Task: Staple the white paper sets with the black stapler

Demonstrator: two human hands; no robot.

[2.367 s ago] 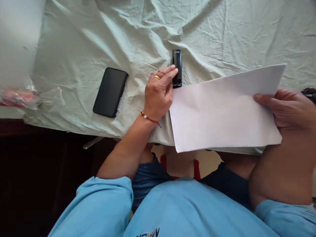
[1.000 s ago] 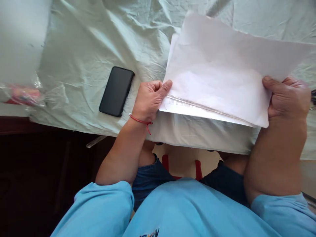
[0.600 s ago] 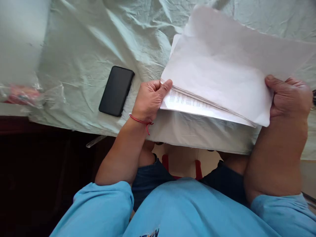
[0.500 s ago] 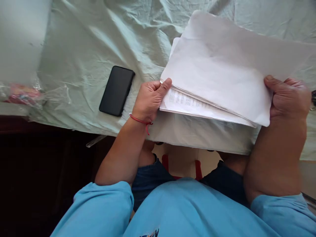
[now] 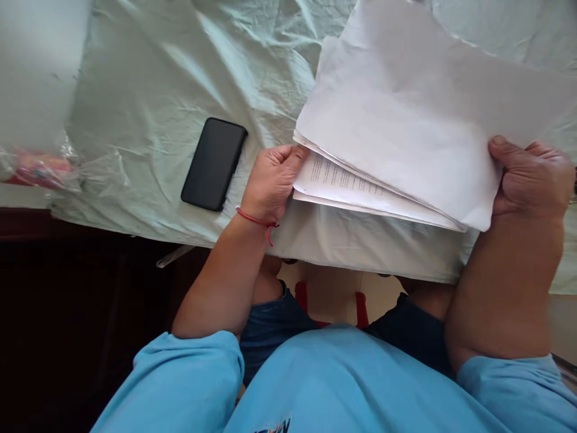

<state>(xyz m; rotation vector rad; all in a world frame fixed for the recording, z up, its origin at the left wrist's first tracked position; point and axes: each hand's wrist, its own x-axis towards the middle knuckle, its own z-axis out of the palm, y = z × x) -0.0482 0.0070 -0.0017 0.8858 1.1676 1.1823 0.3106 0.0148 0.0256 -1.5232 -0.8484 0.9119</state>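
One loose stack of white paper sheets (image 5: 406, 120), at least three fanned at its near edge, is held above the surface draped in wrinkled pale green cloth (image 5: 157, 90). The left hand (image 5: 273, 180) pinches the lower left corner; the right hand (image 5: 529, 177) grips the right edge. One black smartphone (image 5: 214, 163) lies left, well clear. Print on a lower sheet is too small to read.

Paper sheets (image 5: 406, 114): white, one with dark printed lines. Phone (image 5: 214, 163): black. Cloth (image 5: 180, 90): pale green, plain. Wrist cord (image 5: 256, 220): red. Sleeves (image 5: 189, 385): light blue. Packet (image 5: 36, 171): pink-red, blurred.
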